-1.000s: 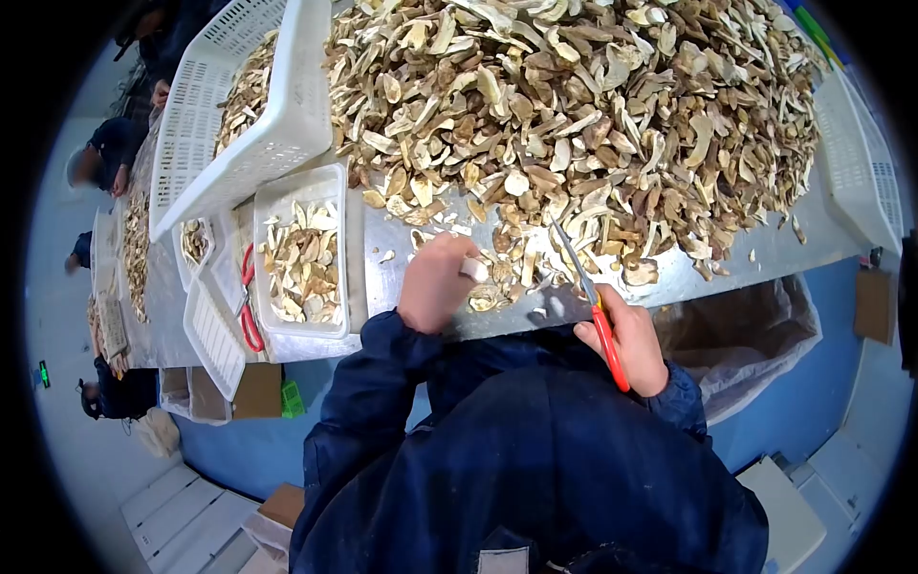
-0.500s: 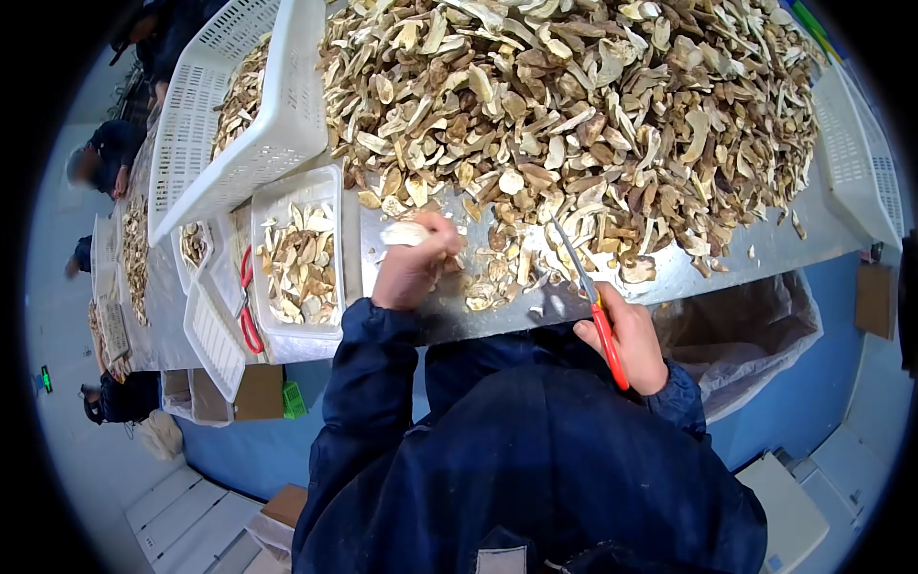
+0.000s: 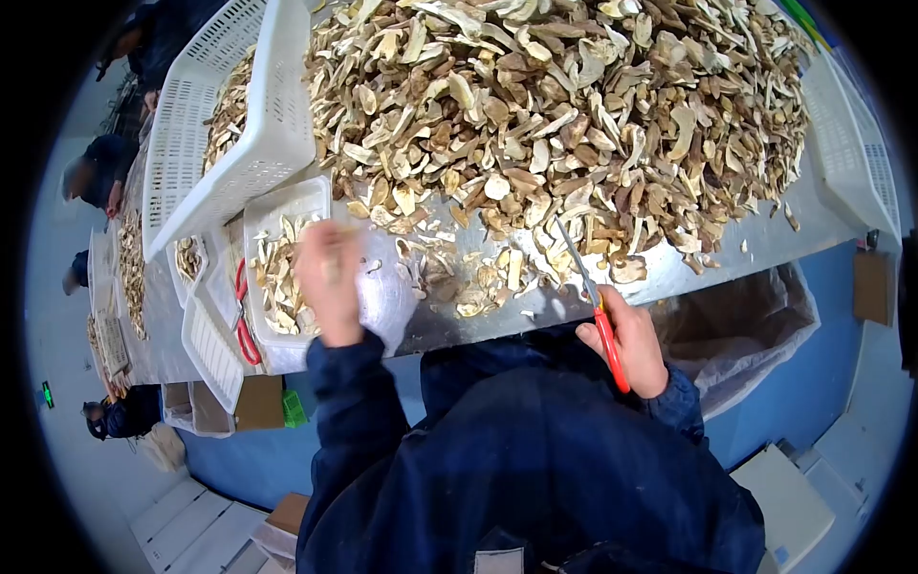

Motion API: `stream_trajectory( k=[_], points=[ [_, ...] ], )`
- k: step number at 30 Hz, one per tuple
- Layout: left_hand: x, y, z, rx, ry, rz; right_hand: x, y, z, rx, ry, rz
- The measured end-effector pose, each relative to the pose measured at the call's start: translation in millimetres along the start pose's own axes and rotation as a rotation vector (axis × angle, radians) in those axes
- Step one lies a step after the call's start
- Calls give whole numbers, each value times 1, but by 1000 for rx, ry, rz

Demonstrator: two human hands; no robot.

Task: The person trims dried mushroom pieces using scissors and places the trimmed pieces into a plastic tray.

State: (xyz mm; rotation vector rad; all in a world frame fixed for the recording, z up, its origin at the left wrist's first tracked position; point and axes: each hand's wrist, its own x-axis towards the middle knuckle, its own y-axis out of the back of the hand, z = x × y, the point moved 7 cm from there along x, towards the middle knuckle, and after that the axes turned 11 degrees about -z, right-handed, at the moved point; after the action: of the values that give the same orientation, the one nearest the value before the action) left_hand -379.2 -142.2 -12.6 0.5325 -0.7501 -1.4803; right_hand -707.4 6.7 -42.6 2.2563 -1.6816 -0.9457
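Note:
My right hand point(image 3: 633, 340) is closed around the red handle of a pair of scissors point(image 3: 602, 323), whose blades point up toward the pile. My left hand point(image 3: 328, 277), smeared by motion, hangs over the right side of a white tray point(image 3: 323, 199) of mushroom slices point(image 3: 280, 277). Whether its fingers hold anything cannot be made out. A big heap of dried sliced mushrooms point(image 3: 564, 124) covers the far part of the metal table point(image 3: 435, 330). Loose slices and small bits point(image 3: 478, 287) lie between my hands.
A large white perforated basket point(image 3: 225, 182) holding slices stands at the left, another basket point(image 3: 851, 143) at the right. Red-handled scissors point(image 3: 244, 316) lie left of the tray by a small slatted white tray point(image 3: 212, 349). A lined bin point(image 3: 741, 330) sits below the edge. Other people point(image 3: 105, 167) work leftward.
My left hand has moved left from the loose slices to over the white tray. The right hand with the scissors has stayed almost still. The view has shifted slightly.

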Motion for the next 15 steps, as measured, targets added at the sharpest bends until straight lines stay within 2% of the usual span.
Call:
stream_trajectory(
  k=[2, 5, 7, 8, 10, 11, 13, 15],
  points=[
    [-2, 58, -25, 98, 62, 184, 3, 0, 1, 0, 1, -1],
    [6, 71, -75, 784, 87, 97, 8, -3, 1, -5, 22, -5],
    [5, 45, -30, 803, -74, 27, 9, -3, -5, -4, 44, -11],
    [-1, 21, -5, 807, -153, -15, 7, -3, -8, -6, 48, -15],
    [-9, -44, 18, 79, -237, -329, 5, -4, -9, -3, 21, -18],
    [-10, -78, 31, 10, -120, -495, 5, -3, -9, -6, 14, -22],
    [-15, -110, 72, 32, -329, -391, 5, -1, -11, -27, 20, -16],
    [-11, -132, 80, 94, -252, -463, 0, -1, -10, -43, 21, 2]
  ],
)
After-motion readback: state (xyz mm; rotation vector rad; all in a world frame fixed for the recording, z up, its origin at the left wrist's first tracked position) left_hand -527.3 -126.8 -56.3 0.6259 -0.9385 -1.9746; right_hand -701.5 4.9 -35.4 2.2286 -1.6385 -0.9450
